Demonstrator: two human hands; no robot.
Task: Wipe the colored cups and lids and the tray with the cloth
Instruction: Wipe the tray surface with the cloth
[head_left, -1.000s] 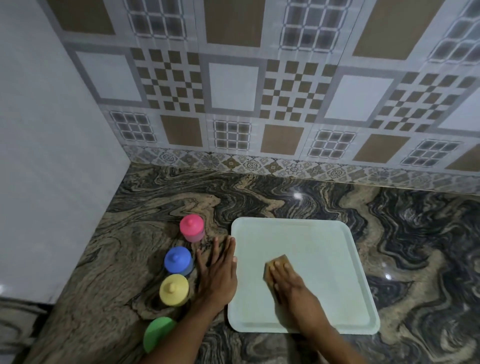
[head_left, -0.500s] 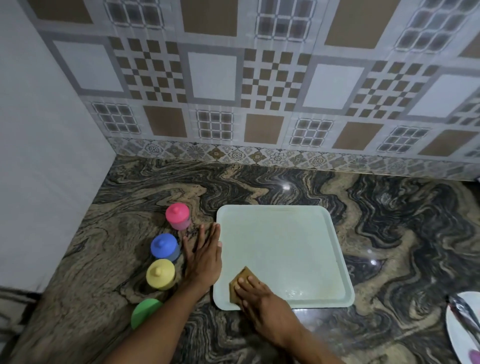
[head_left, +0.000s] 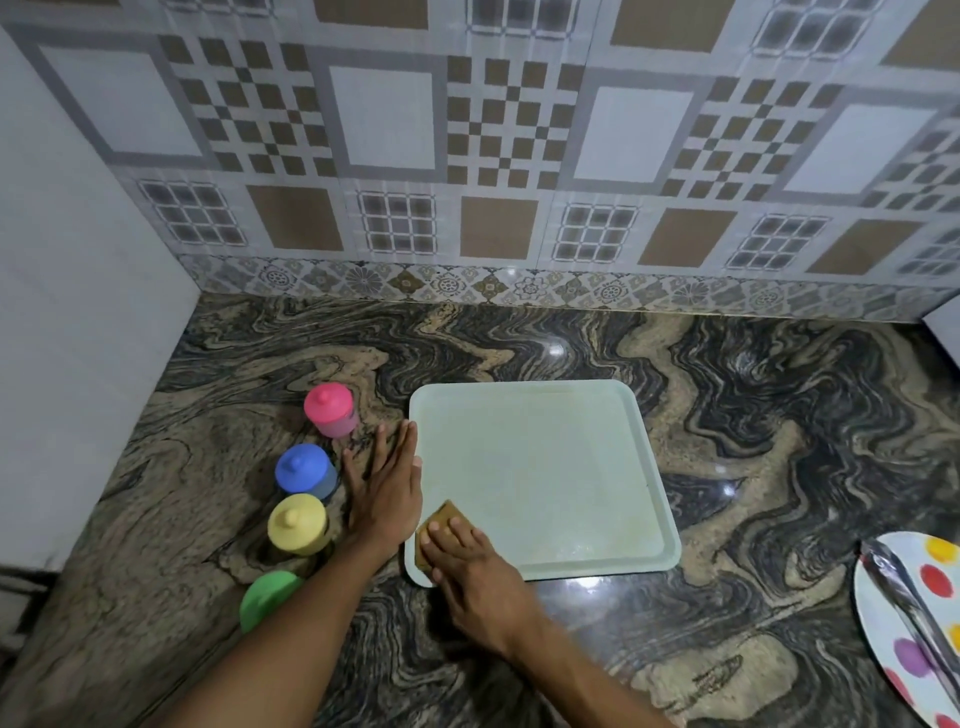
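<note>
Two straight-fingered hands: presses soft cloth (head_left: 442, 519) onto light, likely slippery tray (head_left: 545, 467) with right hand (head_left: 480, 579), braces rim with left hand (head_left: 387, 493)

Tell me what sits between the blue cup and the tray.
In the head view, the left hand lies flat on the counter between the blue cup and the tray, fingers straight.
</note>
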